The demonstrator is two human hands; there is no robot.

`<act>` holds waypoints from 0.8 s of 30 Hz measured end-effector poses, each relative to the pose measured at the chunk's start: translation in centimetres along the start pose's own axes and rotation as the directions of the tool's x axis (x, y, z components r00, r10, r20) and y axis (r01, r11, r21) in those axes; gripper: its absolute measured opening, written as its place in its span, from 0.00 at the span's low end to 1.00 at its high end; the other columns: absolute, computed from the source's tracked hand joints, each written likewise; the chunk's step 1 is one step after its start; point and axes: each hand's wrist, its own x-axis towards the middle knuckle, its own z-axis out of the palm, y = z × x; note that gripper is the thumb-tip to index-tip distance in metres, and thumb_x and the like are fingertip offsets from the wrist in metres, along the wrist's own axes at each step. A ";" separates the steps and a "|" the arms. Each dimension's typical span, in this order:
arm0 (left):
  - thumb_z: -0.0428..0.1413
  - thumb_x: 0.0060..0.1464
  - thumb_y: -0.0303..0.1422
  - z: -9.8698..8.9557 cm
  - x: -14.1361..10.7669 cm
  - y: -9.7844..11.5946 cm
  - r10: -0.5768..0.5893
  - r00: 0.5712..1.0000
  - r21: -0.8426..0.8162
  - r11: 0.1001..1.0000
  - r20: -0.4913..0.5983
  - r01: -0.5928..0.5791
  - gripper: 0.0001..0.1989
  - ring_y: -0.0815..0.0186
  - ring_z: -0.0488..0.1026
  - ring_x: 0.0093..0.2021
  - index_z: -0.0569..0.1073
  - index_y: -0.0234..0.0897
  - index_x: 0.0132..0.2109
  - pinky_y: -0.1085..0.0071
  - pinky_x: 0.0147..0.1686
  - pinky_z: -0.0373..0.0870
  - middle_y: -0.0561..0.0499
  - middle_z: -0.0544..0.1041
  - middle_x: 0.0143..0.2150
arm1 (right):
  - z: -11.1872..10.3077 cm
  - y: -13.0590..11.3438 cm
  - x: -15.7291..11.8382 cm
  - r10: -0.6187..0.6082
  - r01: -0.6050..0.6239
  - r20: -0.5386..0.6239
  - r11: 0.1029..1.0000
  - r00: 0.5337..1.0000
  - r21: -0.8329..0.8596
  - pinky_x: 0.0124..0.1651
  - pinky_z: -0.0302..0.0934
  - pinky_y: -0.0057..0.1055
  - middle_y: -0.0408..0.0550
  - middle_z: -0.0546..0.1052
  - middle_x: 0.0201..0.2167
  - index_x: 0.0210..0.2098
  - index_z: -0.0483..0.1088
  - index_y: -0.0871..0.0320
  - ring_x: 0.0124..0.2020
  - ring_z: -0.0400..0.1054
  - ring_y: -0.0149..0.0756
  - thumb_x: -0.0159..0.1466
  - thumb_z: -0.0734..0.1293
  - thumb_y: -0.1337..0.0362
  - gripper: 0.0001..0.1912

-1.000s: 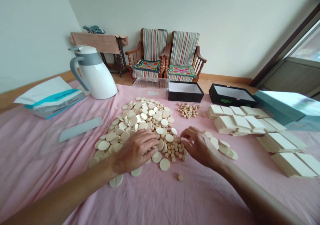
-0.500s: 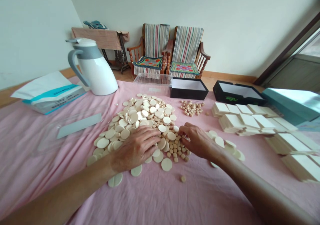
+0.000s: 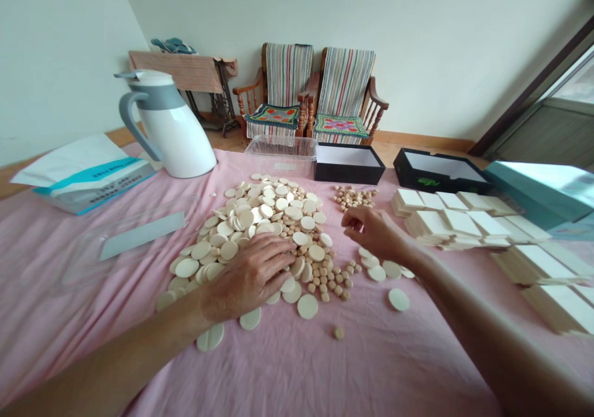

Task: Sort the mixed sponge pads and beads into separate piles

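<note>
A broad heap of pale wooden discs (image 3: 245,219) lies on the pink cloth, with small wooden cubes (image 3: 325,278) mixed in along its right side. My left hand (image 3: 253,273) rests on the near part of this heap, its fingers stretched out over the discs. To the right of the heap, my right hand (image 3: 377,232) is above the cloth with its fingers curled together; whatever they hold, if anything, is hidden. Just beyond it sits a separate small pile of cubes (image 3: 352,198). A few loose discs (image 3: 392,270) lie under and beside my right forearm.
Stacks of white rectangular wooden pieces (image 3: 436,224) stand at the right, near a teal box (image 3: 538,188). Black boxes (image 3: 348,172) and a clear plastic tub (image 3: 278,154) line the back. At left are a jug (image 3: 179,138), a tissue pack (image 3: 93,176) and a clear lid (image 3: 139,237).
My right hand has left the cubes at the heap's edge and moved away and right, towards the small cube pile. My left hand has stayed nearly in place on the discs.
</note>
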 end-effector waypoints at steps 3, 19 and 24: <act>0.53 0.61 0.27 0.0 0.1 -0.1 0.001 1.000 -0.003 1.000 0.001 -0.001 0.09 0.61 0.71 0.52 0.74 0.34 0.47 0.56 0.57 0.66 0.44 0.75 0.50 | -0.6 2.2 2.7 0.031 -0.045 -0.109 0.990 0.994 -0.135 0.33 0.52 0.27 0.47 0.73 0.26 0.26 0.68 0.59 0.29 0.64 0.33 0.54 0.63 0.73 0.05; 0.53 0.60 0.27 -0.2 0.2 0.1 -0.022 1.000 -0.024 0.999 -0.003 0.022 0.08 0.61 0.72 0.52 0.74 0.35 0.46 0.57 0.57 0.67 0.45 0.76 0.49 | -0.4 4.5 5.8 0.120 -0.157 -0.305 0.983 0.945 -0.098 0.37 0.58 0.30 0.50 0.76 0.31 0.34 0.75 0.60 0.33 0.68 0.36 0.59 0.63 0.66 0.09; 0.53 0.61 0.27 -0.2 0.3 0.1 -0.019 1.000 -0.018 1.000 0.004 0.019 0.09 0.62 0.71 0.53 0.74 0.35 0.46 0.57 0.57 0.66 0.45 0.76 0.50 | -0.5 -0.1 1.3 -0.062 0.062 0.162 0.998 0.985 0.011 0.32 0.58 0.27 0.46 0.76 0.27 0.29 0.73 0.59 0.28 0.67 0.32 0.55 0.63 0.73 0.07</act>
